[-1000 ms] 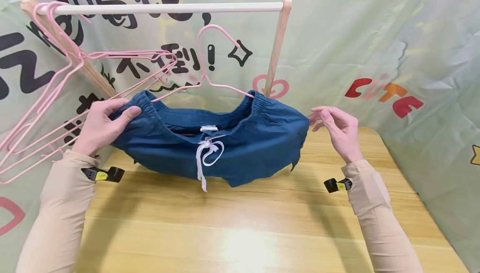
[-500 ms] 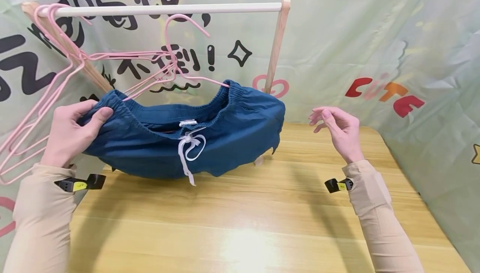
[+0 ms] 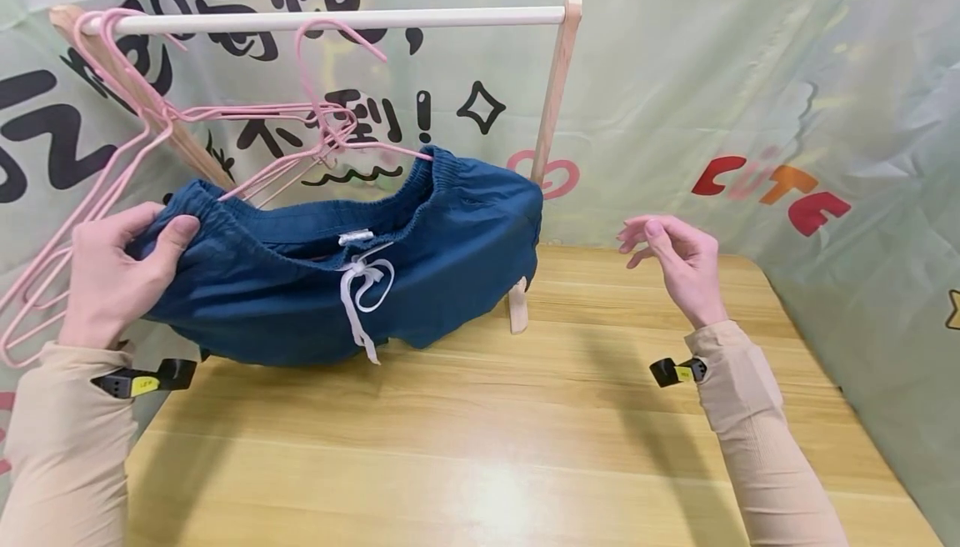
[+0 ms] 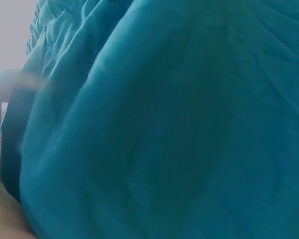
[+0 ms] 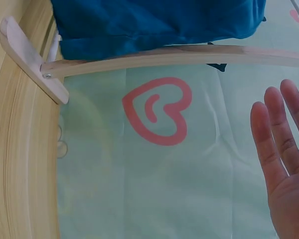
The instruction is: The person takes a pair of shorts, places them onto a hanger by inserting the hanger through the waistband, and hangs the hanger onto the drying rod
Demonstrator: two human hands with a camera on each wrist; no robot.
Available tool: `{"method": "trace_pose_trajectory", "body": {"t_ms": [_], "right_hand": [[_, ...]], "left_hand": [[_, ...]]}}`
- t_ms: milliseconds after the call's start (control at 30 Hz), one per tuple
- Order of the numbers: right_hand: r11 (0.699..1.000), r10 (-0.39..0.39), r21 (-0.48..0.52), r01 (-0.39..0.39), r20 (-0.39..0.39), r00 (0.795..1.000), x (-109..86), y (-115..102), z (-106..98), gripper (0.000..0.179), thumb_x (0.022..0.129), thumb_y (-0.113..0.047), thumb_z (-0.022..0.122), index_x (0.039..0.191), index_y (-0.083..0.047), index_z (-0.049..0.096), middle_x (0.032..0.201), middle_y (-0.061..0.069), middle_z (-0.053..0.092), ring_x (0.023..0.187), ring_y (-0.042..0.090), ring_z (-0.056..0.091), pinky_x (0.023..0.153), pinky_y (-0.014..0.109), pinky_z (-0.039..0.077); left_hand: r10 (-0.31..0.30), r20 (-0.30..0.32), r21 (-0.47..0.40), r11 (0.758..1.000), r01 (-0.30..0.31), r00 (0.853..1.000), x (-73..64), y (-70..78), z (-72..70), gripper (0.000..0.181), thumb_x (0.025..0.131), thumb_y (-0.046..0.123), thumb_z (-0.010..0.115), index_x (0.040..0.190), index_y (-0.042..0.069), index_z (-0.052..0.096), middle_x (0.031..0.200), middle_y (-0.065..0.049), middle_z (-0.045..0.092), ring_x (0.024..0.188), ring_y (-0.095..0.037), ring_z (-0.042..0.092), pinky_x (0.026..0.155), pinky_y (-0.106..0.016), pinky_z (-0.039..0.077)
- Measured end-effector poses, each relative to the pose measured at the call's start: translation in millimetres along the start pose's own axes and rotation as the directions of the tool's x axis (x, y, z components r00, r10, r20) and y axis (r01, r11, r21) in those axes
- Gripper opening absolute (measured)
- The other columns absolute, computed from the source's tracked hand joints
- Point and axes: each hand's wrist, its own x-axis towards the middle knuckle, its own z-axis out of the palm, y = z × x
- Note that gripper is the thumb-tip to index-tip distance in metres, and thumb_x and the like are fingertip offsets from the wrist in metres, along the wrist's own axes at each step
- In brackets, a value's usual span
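Blue drawstring shorts (image 3: 315,297) hang in the air over the table, their elastic waistband spread on a pink hanger (image 3: 318,134). The hanger's hook stands free just in front of the rail; whether it touches cannot be told. My left hand (image 3: 120,268) grips the waistband's left end between thumb and fingers. In the left wrist view the blue cloth (image 4: 164,129) covers most of the picture. My right hand (image 3: 678,259) hovers apart from the shorts, fingers loosely bent and holding nothing. The right wrist view shows those fingers (image 5: 279,134) beside the shorts' lower edge.
A small rack with a white rail (image 3: 450,17) and wooden posts (image 3: 555,97) stands at the back. Several pink hangers (image 3: 142,113) hang at its left end. Beneath lies the wooden table (image 3: 450,447), and a printed cloth (image 3: 675,72) forms the wall behind.
My left hand has carried the shorts and hanger leftward, with the hook rising toward the rail. The right hand has lost contact with the shorts' right side and stayed nearly in place.
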Motion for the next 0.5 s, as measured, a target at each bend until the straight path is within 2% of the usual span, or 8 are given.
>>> {"method": "trace_pose_trajectory", "body": {"t_ms": [100,167,267,367,500], "right_hand": [[1.000,0.000,-0.001,0.000,-0.004,1.000,0.0,-0.4,0.0,0.025,0.102,-0.001,0.051,0.108,0.021,0.063,0.091,0.002,0.075,0.077,0.015,0.069,0.062,0.025,0.058],[1.000,0.001,-0.001,-0.001,-0.006,1.000,0.0,-0.9,0.0,0.026,0.102,-0.001,0.052,0.108,0.022,0.062,0.091,0.002,0.075,0.077,0.016,0.069,0.062,0.025,0.057],[1.000,0.002,-0.001,-0.002,-0.010,1.000,-0.2,-1.3,-0.3,0.026,0.102,-0.001,0.052,0.108,0.022,0.062,0.091,0.002,0.075,0.076,0.016,0.069,0.062,0.025,0.057],[1.000,0.001,0.000,-0.001,-0.013,1.000,-0.4,-1.1,-1.2,0.026,0.102,-0.001,0.053,0.108,0.023,0.062,0.090,0.002,0.075,0.076,0.016,0.069,0.062,0.024,0.057],[1.000,0.001,-0.001,-0.001,-0.010,1.000,-0.8,-0.7,-2.6,0.026,0.101,0.000,0.053,0.108,0.024,0.060,0.090,0.002,0.075,0.076,0.016,0.069,0.062,0.024,0.057]], "left_hand": [[-0.020,-0.037,0.007,1.000,0.020,0.999,-0.1,0.7,-0.6,0.026,0.093,0.022,0.072,0.074,0.034,0.058,0.064,0.030,0.037,0.064,0.006,0.033,0.062,-0.020,0.021],[-0.036,-0.059,0.015,0.999,0.037,0.998,-0.1,1.2,-1.4,0.029,0.093,0.023,0.072,0.075,0.037,0.055,0.063,0.029,0.036,0.063,0.006,0.032,0.062,-0.021,0.020],[-0.042,-0.087,0.034,0.998,0.045,0.995,0.4,1.4,-3.2,0.028,0.093,0.023,0.072,0.069,0.019,0.058,0.062,0.027,0.033,0.061,0.006,0.028,0.061,-0.022,0.018],[-0.040,-0.108,0.049,0.998,0.045,0.993,1.1,1.4,-4.5,0.037,0.093,0.023,0.071,0.069,0.000,0.055,0.061,0.026,0.030,0.060,0.005,0.026,0.060,-0.023,0.016],[-0.053,-0.130,0.057,0.996,0.061,0.990,2.4,3.2,-5.3,0.041,0.094,0.025,0.071,0.070,-0.004,0.053,0.060,0.025,0.028,0.059,0.005,0.024,0.059,-0.023,0.014]]}}
